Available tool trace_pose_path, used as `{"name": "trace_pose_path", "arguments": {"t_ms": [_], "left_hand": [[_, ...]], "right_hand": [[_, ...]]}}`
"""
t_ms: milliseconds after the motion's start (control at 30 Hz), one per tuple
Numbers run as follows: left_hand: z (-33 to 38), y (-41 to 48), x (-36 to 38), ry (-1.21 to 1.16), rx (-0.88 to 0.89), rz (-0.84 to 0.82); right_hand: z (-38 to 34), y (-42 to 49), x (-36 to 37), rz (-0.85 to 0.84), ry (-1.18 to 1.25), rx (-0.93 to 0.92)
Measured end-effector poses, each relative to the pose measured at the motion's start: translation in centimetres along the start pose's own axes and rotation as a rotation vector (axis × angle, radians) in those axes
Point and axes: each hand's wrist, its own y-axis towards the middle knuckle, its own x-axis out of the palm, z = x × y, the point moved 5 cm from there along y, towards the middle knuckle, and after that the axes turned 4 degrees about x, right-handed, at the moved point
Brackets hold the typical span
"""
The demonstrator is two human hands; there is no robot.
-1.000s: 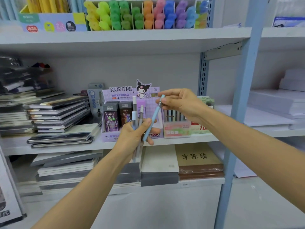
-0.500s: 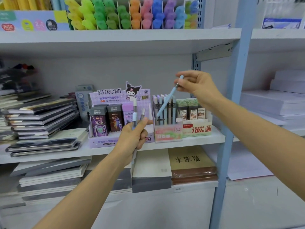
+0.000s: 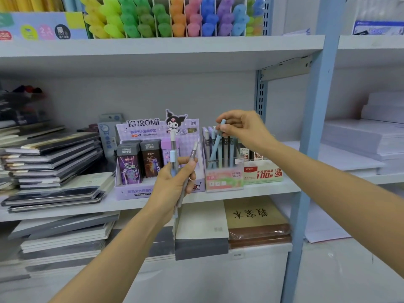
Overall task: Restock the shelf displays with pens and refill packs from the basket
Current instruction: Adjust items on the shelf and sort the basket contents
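At centre frame, nearest the camera, the left hand (image 3: 175,182) grips two pens (image 3: 190,169) upright. Just beyond, right of centre, the right hand (image 3: 242,127) pinches the top of a light blue pen (image 3: 215,149), its lower end inside the pink display box (image 3: 224,179) on the middle shelf (image 3: 273,189), beside the purple Kuromi refill display (image 3: 142,136).

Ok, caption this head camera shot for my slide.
Right hand lowers a blue pen into the pink display box; left hand holds two more.
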Motion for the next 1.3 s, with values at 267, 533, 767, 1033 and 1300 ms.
{"name": "trace_pose_path", "arguments": {"t_ms": [267, 533, 767, 1033, 1300], "left_hand": [[0.1, 0.0, -0.9, 0.037, 0.011, 0.057], [0.2, 0.0, -0.8, 0.064, 0.008, 0.082], [0.4, -0.1, 0.5, 0.093, 0.001, 0.045], [0.9, -0.6, 1.9, 0.072, -0.019, 0.048], [0.4, 0.0, 1.1, -0.059, -0.138, 0.118]], "right_hand": [[-0.3, 0.7, 1.4, -0.092, -0.047, 0.051], [-0.2, 0.3, 2.7, 0.043, -0.364, -0.027], [-1.3, -2.6, 3.1, -0.170, 0.103, 0.102], [-0.5, -4.0, 2.8, -0.241, 0.367, 0.209], [-2.5, -2.4, -2.7, 0.110, 0.262, 0.074]]}}
